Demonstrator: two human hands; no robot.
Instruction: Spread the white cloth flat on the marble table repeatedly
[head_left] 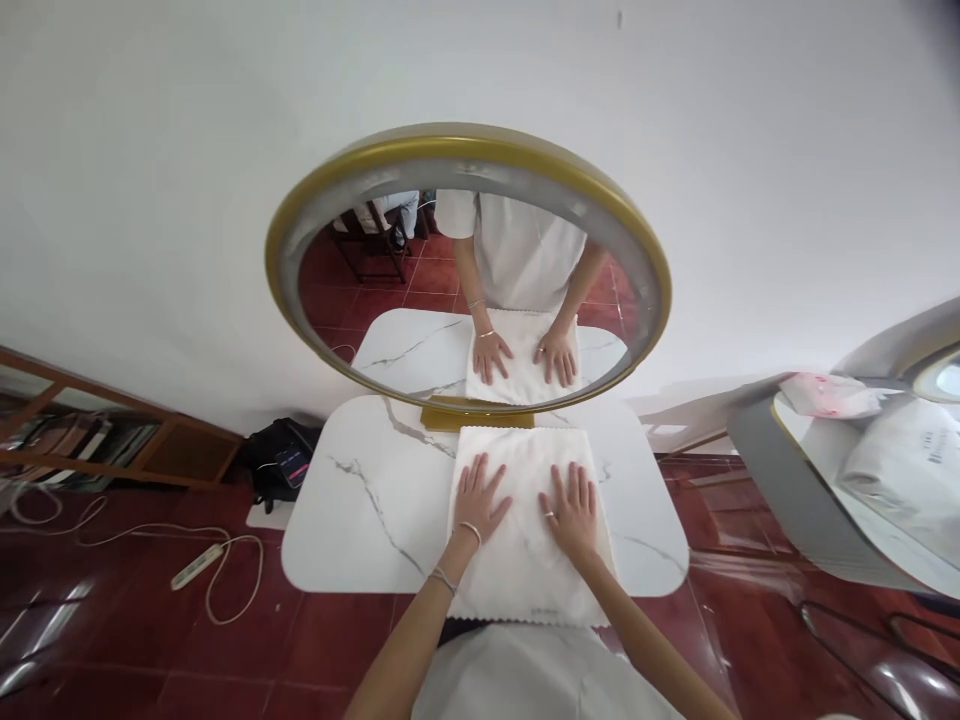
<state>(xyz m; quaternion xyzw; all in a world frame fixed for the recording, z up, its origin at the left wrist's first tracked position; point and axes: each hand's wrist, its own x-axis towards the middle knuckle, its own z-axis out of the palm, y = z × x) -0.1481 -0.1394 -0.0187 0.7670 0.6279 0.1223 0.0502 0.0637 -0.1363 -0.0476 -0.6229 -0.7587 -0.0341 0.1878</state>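
Note:
A white cloth (pixel 525 570) with a scalloped edge is spread on the marble-patterned table (pixel 360 540), its near end reaching past the table's front edge. My left hand (pixel 480 500) lies flat on the cloth's left side, fingers spread, with bracelets at the wrist. On the right side of the cloth my right hand (pixel 571 508) rests palm down, fingers stretched out, a ring on one of them. Neither hand holds anything. Behind the cloth stands a round gold-rimmed mirror (pixel 420 290), which reflects both hands and the cloth.
A power strip (pixel 196 566) with a white cord lies on the red tiled floor at left. Near it are a black bag (pixel 277 450) and a wooden shelf (pixel 180 450) of books. At right, another table (pixel 795 490) carries a pink-white plastic bag (pixel 829 395) and a white bag (pixel 907 470).

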